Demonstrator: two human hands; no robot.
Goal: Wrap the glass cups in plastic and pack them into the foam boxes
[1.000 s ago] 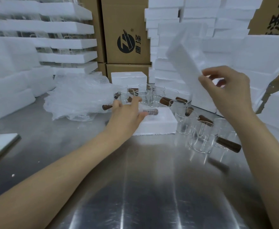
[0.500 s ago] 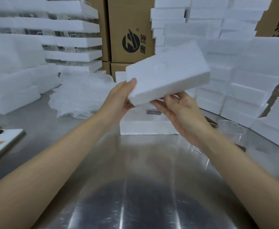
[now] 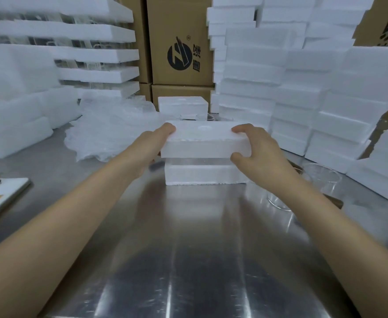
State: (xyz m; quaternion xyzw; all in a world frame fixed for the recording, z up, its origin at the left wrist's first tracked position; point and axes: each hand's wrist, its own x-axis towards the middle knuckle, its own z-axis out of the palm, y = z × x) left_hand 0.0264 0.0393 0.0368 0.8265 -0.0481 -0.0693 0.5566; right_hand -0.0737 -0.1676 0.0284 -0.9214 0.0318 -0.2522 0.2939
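As our left hand and right hand clutched the foam lid just above the foam base, a crooked press could have cracked it.

A packing workshop or warehouse is indicated. White foam boxes are stacked high along the back and both sides, and printed cardboard cartons are piled behind them. A steel table is set in front, on which a heap of clear plastic and loose glass cups are laid out.
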